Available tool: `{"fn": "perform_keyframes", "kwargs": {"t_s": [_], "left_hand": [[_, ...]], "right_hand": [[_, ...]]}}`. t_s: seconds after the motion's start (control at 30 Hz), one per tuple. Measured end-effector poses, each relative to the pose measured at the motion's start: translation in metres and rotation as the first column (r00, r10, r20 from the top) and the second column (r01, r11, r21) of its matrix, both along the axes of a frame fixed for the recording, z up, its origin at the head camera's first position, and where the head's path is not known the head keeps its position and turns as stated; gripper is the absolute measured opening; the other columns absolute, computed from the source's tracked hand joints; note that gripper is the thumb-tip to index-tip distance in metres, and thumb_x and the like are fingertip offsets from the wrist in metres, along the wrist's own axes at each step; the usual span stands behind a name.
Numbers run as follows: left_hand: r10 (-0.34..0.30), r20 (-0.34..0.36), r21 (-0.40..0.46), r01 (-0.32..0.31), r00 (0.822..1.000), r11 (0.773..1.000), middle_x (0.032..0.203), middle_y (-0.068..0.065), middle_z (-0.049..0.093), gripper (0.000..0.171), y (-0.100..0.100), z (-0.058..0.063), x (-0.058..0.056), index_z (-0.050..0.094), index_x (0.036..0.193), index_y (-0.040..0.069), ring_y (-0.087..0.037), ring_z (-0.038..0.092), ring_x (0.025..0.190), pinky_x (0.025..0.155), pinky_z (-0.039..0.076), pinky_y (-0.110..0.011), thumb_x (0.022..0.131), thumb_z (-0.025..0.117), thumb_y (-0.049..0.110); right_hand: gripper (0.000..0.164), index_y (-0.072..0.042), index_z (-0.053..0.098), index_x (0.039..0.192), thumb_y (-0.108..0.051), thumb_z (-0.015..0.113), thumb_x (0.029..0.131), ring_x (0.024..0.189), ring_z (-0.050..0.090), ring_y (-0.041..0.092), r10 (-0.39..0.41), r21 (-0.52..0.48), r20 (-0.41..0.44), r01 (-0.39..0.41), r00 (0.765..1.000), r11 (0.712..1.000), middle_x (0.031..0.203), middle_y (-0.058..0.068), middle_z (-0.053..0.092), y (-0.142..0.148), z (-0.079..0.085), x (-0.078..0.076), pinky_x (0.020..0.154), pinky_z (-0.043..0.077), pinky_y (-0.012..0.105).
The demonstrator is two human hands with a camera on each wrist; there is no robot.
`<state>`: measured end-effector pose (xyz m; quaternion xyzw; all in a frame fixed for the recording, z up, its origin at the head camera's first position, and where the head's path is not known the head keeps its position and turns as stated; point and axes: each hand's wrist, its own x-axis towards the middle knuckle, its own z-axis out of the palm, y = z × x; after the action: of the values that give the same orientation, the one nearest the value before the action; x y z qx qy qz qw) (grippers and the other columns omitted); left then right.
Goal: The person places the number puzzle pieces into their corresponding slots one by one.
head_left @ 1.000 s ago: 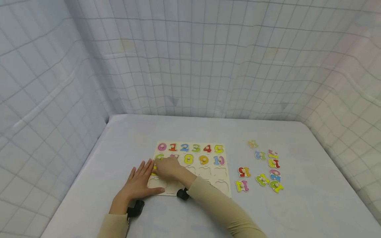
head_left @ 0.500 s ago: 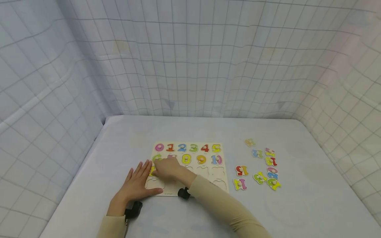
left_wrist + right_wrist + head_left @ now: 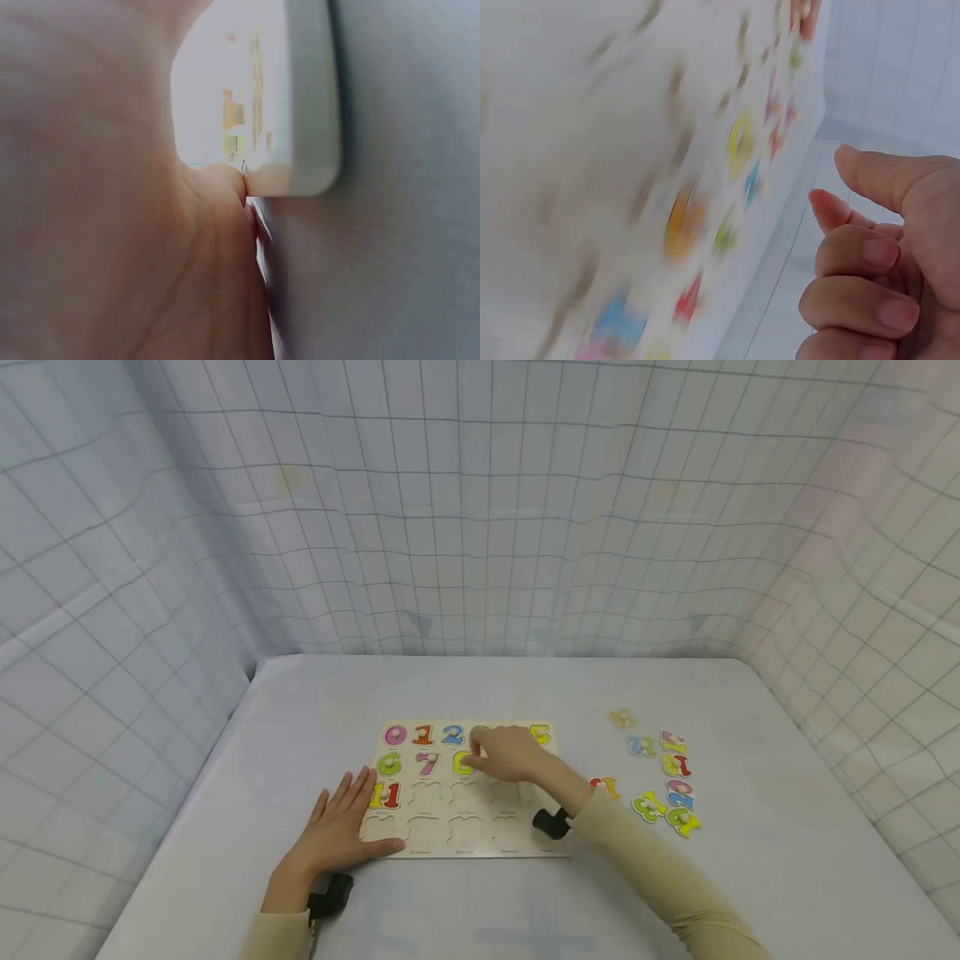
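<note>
A pale wooden number puzzle board (image 3: 444, 817) lies flat on the table in the head view. My left hand (image 3: 336, 828) rests with spread fingers along its left edge. In the left wrist view the palm (image 3: 187, 262) fills the left side. The yellow and red 11 piece (image 3: 386, 795) sits in the third row, by the left fingertips. Above the board's upper right part hovers my right hand (image 3: 513, 755), hiding some numbers. The right wrist view shows its fingers (image 3: 855, 300) loosely curled, thumb and index apart, nothing between them.
Right of the board lie several loose knobbed number pieces, among them a green and yellow piece (image 3: 648, 807), a green and red piece (image 3: 677, 766) and a pale orange piece (image 3: 622, 718). One piece (image 3: 604, 787) is partly behind the right forearm. Grid-patterned curtains (image 3: 480, 527) surround the table.
My right hand has left the 11 piece and moved right and up across the board. That piece now shows in its slot. The left hand stays on the board's edge.
</note>
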<state>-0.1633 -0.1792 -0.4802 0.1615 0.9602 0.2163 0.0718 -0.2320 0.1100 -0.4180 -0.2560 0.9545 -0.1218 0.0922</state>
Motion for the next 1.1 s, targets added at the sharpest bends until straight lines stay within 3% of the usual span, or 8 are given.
{"fn": "perform_keyframes", "kwargs": {"t_s": [0.3,0.53,0.63,0.77,0.97,1.1], "left_hand": [[0.003,-0.004,-0.027,-0.003,1.0,1.0,0.156,-0.017,0.015,0.116,-0.003,0.002,0.003,0.018,0.151,0.001,-0.038,0.006,0.141,0.108,0.0,-0.059,0.071,0.062,0.073],[0.013,0.006,-0.015,-0.013,1.0,1.0,0.155,-0.017,0.015,0.116,-0.004,0.004,0.003,0.018,0.151,0.0,-0.038,0.005,0.141,0.108,0.0,-0.059,0.071,0.064,0.071],[0.01,0.012,-0.011,-0.009,1.0,1.0,0.155,-0.018,0.015,0.116,-0.003,0.004,0.003,0.017,0.151,0.0,-0.038,0.005,0.141,0.108,-0.001,-0.059,0.071,0.063,0.071],[0.011,0.012,-0.006,-0.011,1.0,1.0,0.155,-0.018,0.015,0.115,-0.003,0.005,0.004,0.018,0.15,0.0,-0.038,0.005,0.141,0.108,-0.001,-0.059,0.071,0.064,0.07],[0.0,-0.016,0.051,0.001,1.0,0.999,0.154,-0.02,0.018,0.112,-0.001,0.007,0.006,0.021,0.149,-0.002,-0.04,0.008,0.14,0.108,0.0,-0.059,0.072,0.067,0.066],[-0.004,-0.009,0.046,0.004,1.0,0.999,0.154,-0.019,0.018,0.112,0.0,0.008,0.006,0.021,0.15,-0.001,-0.039,0.008,0.141,0.108,-0.001,-0.058,0.073,0.066,0.066]], "right_hand": [[0.025,-0.013,0.058,0.094,-0.039,0.058,0.094,0.059,0.048,0.015,-0.159,0.134,0.027,0.154,0.987,0.979,0.068,-0.003,0.055,0.112,0.012,-0.015,0.051,0.039,0.029],[0.032,0.0,0.056,0.104,-0.031,0.056,0.094,0.066,0.052,0.019,-0.273,0.312,0.117,0.225,0.955,0.923,0.077,0.006,0.058,0.173,0.009,-0.024,0.061,0.045,0.035],[0.041,0.01,0.051,0.117,-0.025,0.053,0.094,0.075,0.056,0.026,-0.324,0.383,0.122,0.257,0.938,0.887,0.092,0.019,0.062,0.19,0.006,-0.023,0.071,0.049,0.045],[0.056,0.015,0.038,0.132,-0.023,0.051,0.093,0.097,0.056,0.038,-0.38,0.406,0.143,0.296,0.914,0.864,0.118,0.032,0.054,0.202,0.003,-0.02,0.088,0.042,0.058],[0.054,0.013,0.034,0.136,-0.021,0.047,0.096,0.116,0.045,0.05,-0.397,0.355,0.191,0.314,0.898,0.881,0.126,0.035,0.048,0.21,-0.001,-0.014,0.096,0.032,0.062],[0.044,0.01,0.039,0.129,-0.021,0.045,0.098,0.113,0.046,0.049,-0.399,0.314,0.218,0.323,0.891,0.893,0.121,0.034,0.051,0.215,-0.001,-0.01,0.095,0.033,0.062]]}}
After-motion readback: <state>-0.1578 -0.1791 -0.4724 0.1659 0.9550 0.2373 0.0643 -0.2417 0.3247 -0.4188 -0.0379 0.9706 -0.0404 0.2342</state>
